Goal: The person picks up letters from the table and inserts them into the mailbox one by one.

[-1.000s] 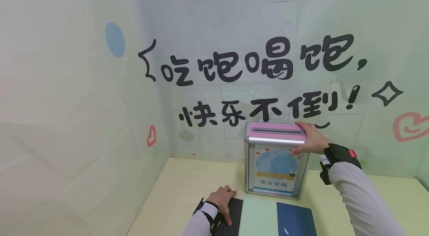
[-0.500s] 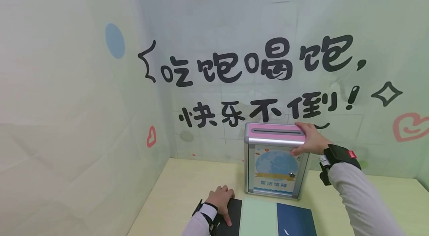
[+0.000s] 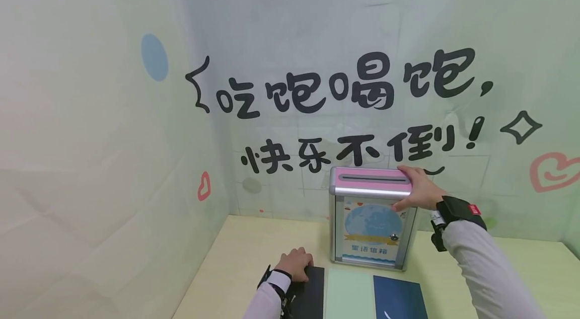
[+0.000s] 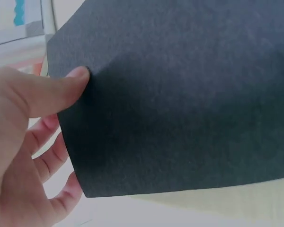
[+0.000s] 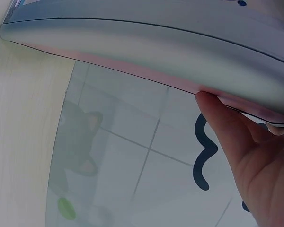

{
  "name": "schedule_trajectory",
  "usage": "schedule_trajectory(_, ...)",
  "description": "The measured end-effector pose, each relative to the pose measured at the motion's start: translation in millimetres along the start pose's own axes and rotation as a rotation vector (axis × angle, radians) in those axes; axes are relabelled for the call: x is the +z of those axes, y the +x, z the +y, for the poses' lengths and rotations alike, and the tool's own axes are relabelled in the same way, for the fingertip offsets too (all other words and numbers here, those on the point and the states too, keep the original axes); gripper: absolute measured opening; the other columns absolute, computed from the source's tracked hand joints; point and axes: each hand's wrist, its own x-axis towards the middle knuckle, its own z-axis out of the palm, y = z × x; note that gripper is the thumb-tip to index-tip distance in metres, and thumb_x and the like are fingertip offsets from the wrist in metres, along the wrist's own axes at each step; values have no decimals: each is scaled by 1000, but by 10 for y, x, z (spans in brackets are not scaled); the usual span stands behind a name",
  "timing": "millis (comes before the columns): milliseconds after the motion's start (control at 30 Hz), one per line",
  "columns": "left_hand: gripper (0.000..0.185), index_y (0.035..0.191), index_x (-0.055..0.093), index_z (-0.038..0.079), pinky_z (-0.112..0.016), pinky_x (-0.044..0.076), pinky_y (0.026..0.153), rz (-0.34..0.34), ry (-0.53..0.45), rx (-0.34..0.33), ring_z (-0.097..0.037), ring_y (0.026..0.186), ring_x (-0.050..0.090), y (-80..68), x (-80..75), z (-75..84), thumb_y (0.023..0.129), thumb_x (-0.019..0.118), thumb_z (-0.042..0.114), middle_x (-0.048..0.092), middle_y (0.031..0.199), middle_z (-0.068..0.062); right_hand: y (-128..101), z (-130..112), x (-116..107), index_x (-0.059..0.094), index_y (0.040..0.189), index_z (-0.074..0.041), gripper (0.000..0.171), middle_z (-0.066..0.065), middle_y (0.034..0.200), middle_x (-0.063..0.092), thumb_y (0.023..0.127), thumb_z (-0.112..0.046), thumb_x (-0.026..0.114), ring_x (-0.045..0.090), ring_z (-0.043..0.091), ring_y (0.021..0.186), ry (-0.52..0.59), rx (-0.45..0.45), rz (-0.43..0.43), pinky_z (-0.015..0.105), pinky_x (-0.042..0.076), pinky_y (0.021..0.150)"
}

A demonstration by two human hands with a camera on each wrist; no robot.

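A silver-framed mailbox (image 3: 369, 253) with a pink slotted top stands upright on the table in the head view. My right hand (image 3: 420, 190) grips its top right corner, thumb at the front and fingers over the top; in the right wrist view the fingers touch the box's rim. Lower down, my left hand (image 3: 293, 263) is at the far edge of a flat black paper sheet (image 3: 312, 289). The left wrist view has this sheet pinched, thumb on its face and the fingers (image 4: 52, 156) behind its edge. It looks slightly raised and bent there.
Right of the black sheet lie a pale green sheet (image 3: 349, 291) and a dark blue sheet (image 3: 399, 296) with a small white mark. The pale wooden table (image 3: 267, 238) meets a wall (image 3: 294, 22) with large black lettering behind the mailbox.
My left hand has shifted slightly left; its thumb, earlier in sight on the black sheet, is now out of sight in the head view. The right hand and mailbox stay put.
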Motion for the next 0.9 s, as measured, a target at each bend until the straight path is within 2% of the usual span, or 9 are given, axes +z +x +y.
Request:
schedule_trajectory(167,14,87,64,20,-43,44,66,14,-66,5,-13,71,51,14,-152,-82,75,68,14,60,82,5,7,-7,0,24,137,2,108,31,130,21,53,-30,83,33,42,104,-3,-3,7,55,40,80)
schedule_trajectory(367,14,86,60,19,-33,39,58,-10,-227,6,-11,63,46,40,-321,-223,77,60,8,61,81,4,-3,-8,1,23,137,3,108,32,129,21,54,-31,82,34,43,104,-6,1,7,55,40,80)
schedule_trajectory(467,16,90,60,17,-29,38,57,-29,-316,17,-13,64,47,43,-416,-296,78,57,6,61,83,1,-7,-1,3,23,137,3,108,32,130,21,54,-31,82,34,43,104,-7,3,10,56,40,80)
schedule_trajectory(633,18,93,59,10,-29,38,60,-45,-460,31,-16,67,47,20,-582,-423,79,51,0,58,82,-3,-19,-17,5,24,136,3,105,32,130,21,55,-29,82,33,43,104,0,-2,14,57,39,81)
schedule_trajectory(733,17,92,58,9,-30,37,59,-48,-515,19,-17,66,47,-1,-668,-502,81,50,-1,57,80,-5,-25,-37,7,24,136,3,105,32,129,22,55,-28,82,33,43,104,1,-5,17,57,39,81)
schedule_trajectory(900,14,95,56,8,-35,41,65,-23,-607,-14,-21,74,49,-33,-807,-633,85,49,1,57,91,-9,-22,-57,13,25,136,3,105,31,129,23,55,-28,82,31,42,105,-1,-9,20,56,39,81)
